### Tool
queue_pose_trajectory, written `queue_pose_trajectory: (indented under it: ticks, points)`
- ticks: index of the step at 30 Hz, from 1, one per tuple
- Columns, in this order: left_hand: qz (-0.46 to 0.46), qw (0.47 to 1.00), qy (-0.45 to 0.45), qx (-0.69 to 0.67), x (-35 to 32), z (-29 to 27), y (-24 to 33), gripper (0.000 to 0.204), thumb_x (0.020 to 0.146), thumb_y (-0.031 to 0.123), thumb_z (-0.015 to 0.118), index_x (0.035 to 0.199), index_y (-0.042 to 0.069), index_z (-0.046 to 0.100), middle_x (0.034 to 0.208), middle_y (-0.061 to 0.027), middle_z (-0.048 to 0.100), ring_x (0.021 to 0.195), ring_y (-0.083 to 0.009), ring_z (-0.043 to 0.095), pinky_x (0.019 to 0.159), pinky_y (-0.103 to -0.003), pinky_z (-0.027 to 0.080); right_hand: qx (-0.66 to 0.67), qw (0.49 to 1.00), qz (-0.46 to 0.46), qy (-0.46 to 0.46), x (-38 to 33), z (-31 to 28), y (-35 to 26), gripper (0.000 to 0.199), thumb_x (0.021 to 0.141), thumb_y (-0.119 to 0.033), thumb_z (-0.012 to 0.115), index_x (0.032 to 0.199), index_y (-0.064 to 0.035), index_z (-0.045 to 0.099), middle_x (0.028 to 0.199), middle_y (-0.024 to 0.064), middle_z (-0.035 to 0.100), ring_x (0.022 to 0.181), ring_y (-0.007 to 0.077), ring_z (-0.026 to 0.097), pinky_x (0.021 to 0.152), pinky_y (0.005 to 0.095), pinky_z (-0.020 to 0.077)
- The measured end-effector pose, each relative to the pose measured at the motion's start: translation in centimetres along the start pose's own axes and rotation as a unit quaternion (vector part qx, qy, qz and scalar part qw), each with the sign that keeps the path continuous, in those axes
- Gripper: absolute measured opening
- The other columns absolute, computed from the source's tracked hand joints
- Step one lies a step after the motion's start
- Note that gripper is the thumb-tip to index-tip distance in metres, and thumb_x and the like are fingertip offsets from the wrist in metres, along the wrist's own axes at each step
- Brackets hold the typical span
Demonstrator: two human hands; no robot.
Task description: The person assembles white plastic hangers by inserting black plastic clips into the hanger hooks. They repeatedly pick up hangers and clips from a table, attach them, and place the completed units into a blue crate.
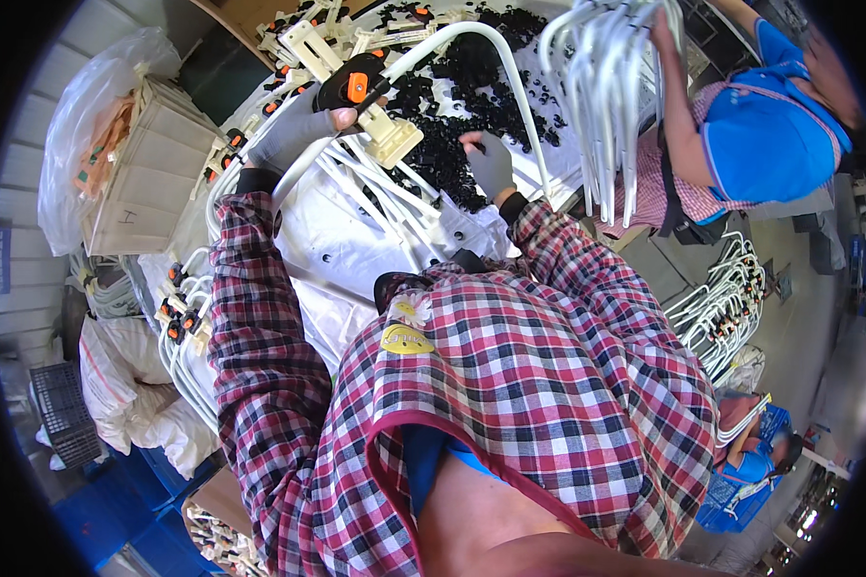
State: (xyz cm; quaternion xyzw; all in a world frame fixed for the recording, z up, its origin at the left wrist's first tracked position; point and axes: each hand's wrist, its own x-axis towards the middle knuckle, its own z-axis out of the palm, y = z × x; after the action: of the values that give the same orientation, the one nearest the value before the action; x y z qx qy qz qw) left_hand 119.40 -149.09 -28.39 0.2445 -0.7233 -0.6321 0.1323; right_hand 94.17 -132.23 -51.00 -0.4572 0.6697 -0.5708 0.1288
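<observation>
My left hand, in a grey glove with bare fingertips, is closed around a bent white tube. A cream plastic bracket and a black clamp with an orange piece sit on this tube beside my fingers. The tube's bend arches to the right over the table. Under that arch, my right hand, gloved the same way, has thumb and forefinger pressed together above a pile of small black parts. Whatever lies between those fingertips is too small to make out.
More white tubes lie on the white-covered table. At right, a co-worker in blue holds a bundle of bent white tubes. A cream crate stands left, a tube stack right. Another person is farther off.
</observation>
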Motion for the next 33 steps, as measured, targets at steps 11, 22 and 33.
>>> queue_pose_trajectory:
  ticks: [11,22,33]
  points:
    - [-0.005,0.997,-0.014,-0.07,-0.8,1.4,1.7,0.089,0.077,0.048,0.078,0.142,-0.001,0.042,0.13,-0.012,0.056,0.117,-0.0208,0.055,0.105,-0.033,0.043,-0.026,0.946,-0.294,-0.131,10.9,-2.3,-20.2,0.023,0.081,-0.011,0.073,0.102,-0.0044,0.07,0.09,0.0113,0.065,0.081,0.0275,0.066,0.073,0.0348,0.0519]
    - [-0.01,0.984,-0.034,-0.177,-1.3,1.2,0.3,0.089,0.078,0.043,0.079,0.147,0.005,0.038,0.138,-0.0123,0.051,0.124,-0.0231,0.054,0.107,-0.037,0.045,-0.053,0.86,-0.496,-0.107,12.6,-1.4,-19.2,0.029,0.082,-0.028,0.075,0.108,-0.0151,0.074,0.097,0.005,0.07,0.091,0.0259,0.066,0.086,0.0372,0.0506]
    - [-0.045,0.996,0.015,-0.075,-2.1,2.3,3.1,0.092,0.074,0.045,0.079,0.145,0.002,0.04,0.134,-0.0141,0.055,0.121,-0.022,0.054,0.107,-0.034,0.041,-0.289,0.822,-0.296,-0.391,17.4,-2.4,-22.6,0.049,0.087,-0.064,0.055,0.095,-0.0181,0.07,0.083,0.0099,0.068,0.081,0.0309,0.067,0.07,0.043,0.0489]
